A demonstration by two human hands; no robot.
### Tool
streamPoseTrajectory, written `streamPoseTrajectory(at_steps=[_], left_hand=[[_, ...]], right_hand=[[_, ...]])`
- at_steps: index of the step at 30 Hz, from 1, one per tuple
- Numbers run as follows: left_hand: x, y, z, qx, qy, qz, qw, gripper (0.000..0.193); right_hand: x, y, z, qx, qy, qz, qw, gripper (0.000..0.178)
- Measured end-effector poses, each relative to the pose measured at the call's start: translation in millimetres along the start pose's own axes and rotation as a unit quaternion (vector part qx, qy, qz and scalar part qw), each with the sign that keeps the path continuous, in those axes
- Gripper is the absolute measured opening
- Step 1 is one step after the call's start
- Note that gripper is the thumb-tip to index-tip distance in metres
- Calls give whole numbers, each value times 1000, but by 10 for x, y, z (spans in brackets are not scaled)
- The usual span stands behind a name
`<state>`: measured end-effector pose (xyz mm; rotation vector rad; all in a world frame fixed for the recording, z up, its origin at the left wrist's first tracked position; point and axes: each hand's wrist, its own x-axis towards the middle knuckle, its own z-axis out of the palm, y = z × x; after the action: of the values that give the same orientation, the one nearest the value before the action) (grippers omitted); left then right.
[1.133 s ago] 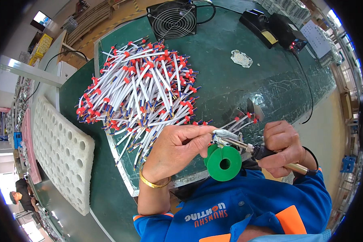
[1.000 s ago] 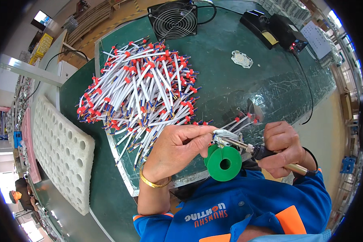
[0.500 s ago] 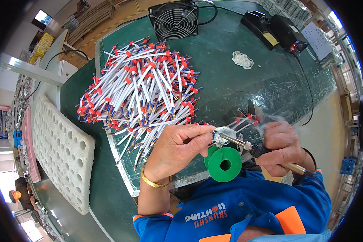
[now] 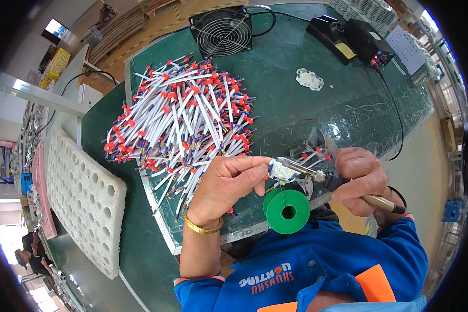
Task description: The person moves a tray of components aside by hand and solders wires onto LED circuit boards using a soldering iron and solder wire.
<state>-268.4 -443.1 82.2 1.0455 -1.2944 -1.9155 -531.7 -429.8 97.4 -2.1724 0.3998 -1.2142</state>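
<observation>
My left hand (image 4: 233,179) is closed in a pinch at the edge of a small white circuit board (image 4: 281,172) with yellowish spots. Its fingertips hide whatever else lies between them. My right hand (image 4: 361,179) grips a soldering iron (image 4: 377,202), whose metal shaft points left across the board, with the tip at its upper part. Just below the board stands a green spool (image 4: 296,222), and a thin wire rises from it toward the board. Beyond the iron, cable ends with red rings (image 4: 312,155) lie beside a clear curved piece.
A big heap of white cables (image 4: 184,112) with red rings covers the table's left half. A black fan (image 4: 224,35) stands behind it. Another board (image 4: 309,79) lies farther right, near a black soldering station (image 4: 368,44) and its cord. A white foam block (image 4: 86,200) with holes sits left.
The smoke around the iron has thinned. My left hand and the board have shifted slightly left, and more of the board's face shows. The iron's shaft has moved slightly left too.
</observation>
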Motion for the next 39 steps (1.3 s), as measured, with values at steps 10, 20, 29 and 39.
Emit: streamPoseTrajectory(at_steps=[10, 20, 29, 39], left_hand=[[54, -67, 37, -104, -29, -5, 994, 25], [59, -49, 12, -67, -49, 49, 995, 24], [203, -236, 90, -123, -8, 77, 989, 13], [249, -325, 204, -130, -15, -57, 990, 23]], right_hand=[[129, 85, 274, -185, 49, 80, 978, 27], [194, 117, 251, -141, 2, 66, 988, 27], [205, 152, 414, -49, 122, 133, 982, 19], [229, 276, 336, -36, 142, 239, 960, 14]])
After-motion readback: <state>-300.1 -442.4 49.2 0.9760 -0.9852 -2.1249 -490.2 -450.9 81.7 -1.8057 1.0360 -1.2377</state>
